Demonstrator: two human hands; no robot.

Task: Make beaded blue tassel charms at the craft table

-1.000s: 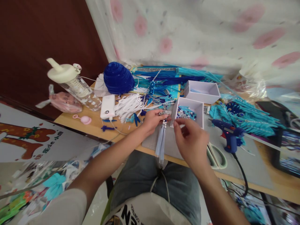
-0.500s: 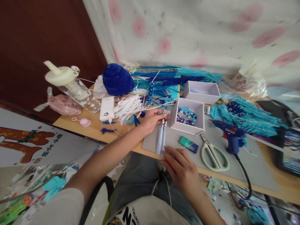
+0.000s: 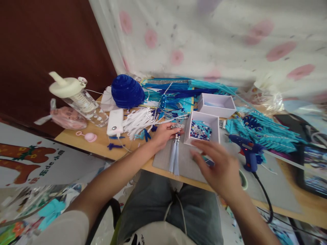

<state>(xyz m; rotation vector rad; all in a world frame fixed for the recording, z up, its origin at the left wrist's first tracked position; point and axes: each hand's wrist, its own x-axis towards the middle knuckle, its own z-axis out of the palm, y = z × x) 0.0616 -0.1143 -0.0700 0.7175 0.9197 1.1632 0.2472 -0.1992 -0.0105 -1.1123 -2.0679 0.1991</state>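
Note:
My left hand (image 3: 162, 135) pinches a silvery beaded ornament (image 3: 177, 126) at the left side of the white bead box. Pale blue tassels (image 3: 174, 158) topped with pearl beads hang down from it over the grey mat (image 3: 189, 163). My right hand (image 3: 219, 166), slightly blurred, hovers over the mat in front of the bead box (image 3: 216, 131), thumb and fingers apart and nothing between them. It partly covers a green and blue card (image 3: 209, 162) and most of the scissors (image 3: 243, 179).
A blue glue gun (image 3: 249, 149) with a lit red light stands at the right. Behind lie a second white box (image 3: 217, 106), turquoise stems and a dark blue cone (image 3: 127, 92). At the left are a bottle (image 3: 84, 102) and white power bank (image 3: 115, 122).
My right hand has let go of the tassel ends and moved right and up, over the card and scissors. The left hand still holds the ornament.

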